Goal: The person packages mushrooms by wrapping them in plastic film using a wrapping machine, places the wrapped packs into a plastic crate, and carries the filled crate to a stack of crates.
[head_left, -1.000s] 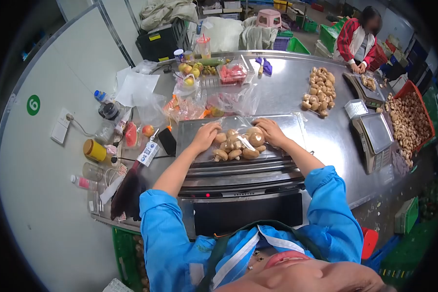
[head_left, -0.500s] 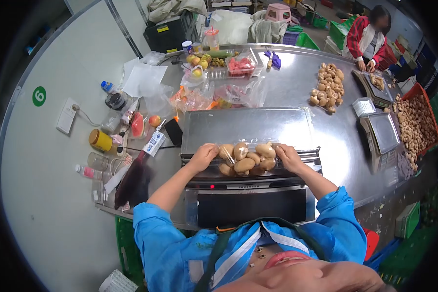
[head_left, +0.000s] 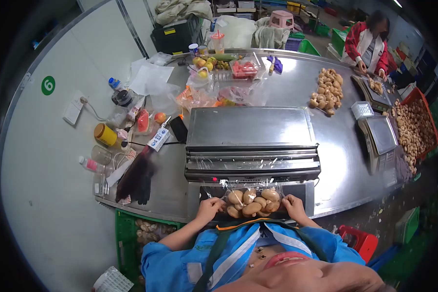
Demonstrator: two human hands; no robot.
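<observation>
A clear film-wrapped pack of brown mushrooms [head_left: 253, 202] lies over the dark plate [head_left: 304, 194] at the front of the wrapping machine [head_left: 250, 127]. My left hand [head_left: 211, 209] grips the left end of the pack, fingers closed on it. At the right end, my right hand [head_left: 293, 205] holds the pack in the same way. Clear film stretches from the pack up toward the machine's rollers [head_left: 253, 163]. A small red light glows on the machine's front bar.
Fruit, bags and a phone [head_left: 178, 129] lie left on the steel table [head_left: 287, 87]. Dark gloves [head_left: 136, 180] rest nearer. Rightward are piled mushrooms [head_left: 327, 91], a scale [head_left: 380, 134] and a red crate [head_left: 427, 104]. A person [head_left: 367, 46] works at the back right.
Both my hands have drawn the mushroom pack toward my body, from the machine's rollers to the front plate. The co-worker's hands have shifted slightly.
</observation>
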